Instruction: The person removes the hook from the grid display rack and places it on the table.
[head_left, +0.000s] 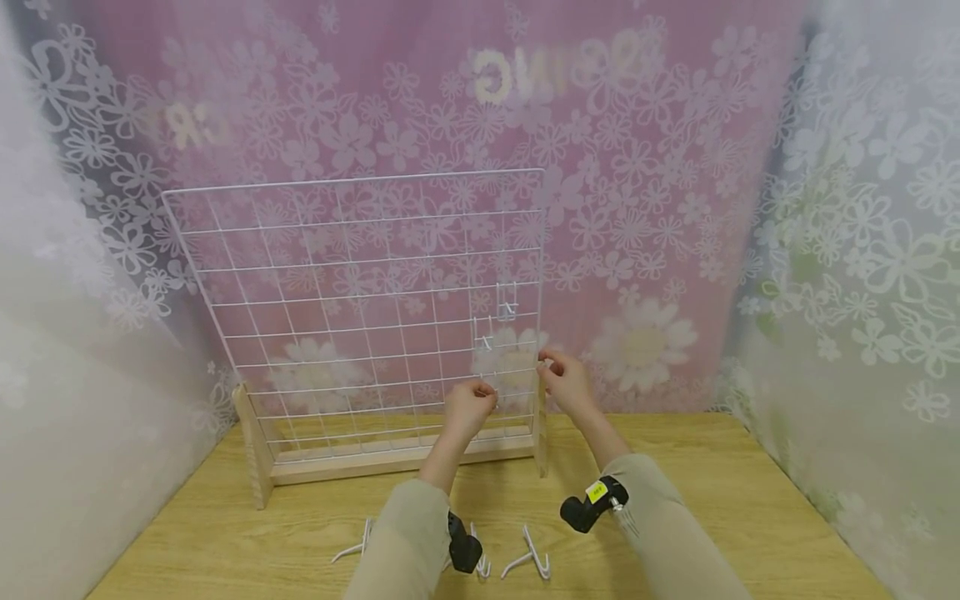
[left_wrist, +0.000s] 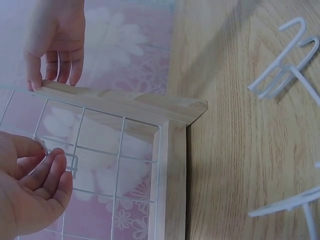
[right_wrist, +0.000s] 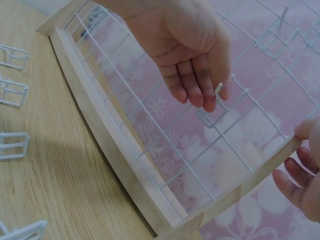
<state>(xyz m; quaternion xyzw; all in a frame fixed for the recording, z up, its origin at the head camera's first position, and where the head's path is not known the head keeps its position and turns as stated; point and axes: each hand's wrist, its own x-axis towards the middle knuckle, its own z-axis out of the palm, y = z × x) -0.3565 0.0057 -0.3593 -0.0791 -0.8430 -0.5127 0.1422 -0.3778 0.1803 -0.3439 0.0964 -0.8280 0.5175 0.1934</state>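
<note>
A white wire grid panel [head_left: 352, 180] stands upright in a wooden base. Low on its right side, my left hand [head_left: 468, 408] pinches a white wire hook [left_wrist: 75, 166] between thumb and fingers, right at the grid wires. The hook's upturned prong [right_wrist: 218, 89] shows beside the fingertips. At the panel's right edge, my right hand [head_left: 568, 385] holds the top of the wooden post [left_wrist: 115, 100], thumb against it and the other fingers loosely bent on the outer side. Two more hooks, an upper one [head_left: 507, 311] and a lower one [head_left: 483, 342], hang on the grid above my left hand.
Several white hooks lie on the wood-grain table in front of the stand, including one at the right [head_left: 531, 557] and one at the left [head_left: 365, 537]. The left wooden post [head_left: 255, 454] stands at the far end. A pink flowered curtain [head_left: 645, 208] hangs behind.
</note>
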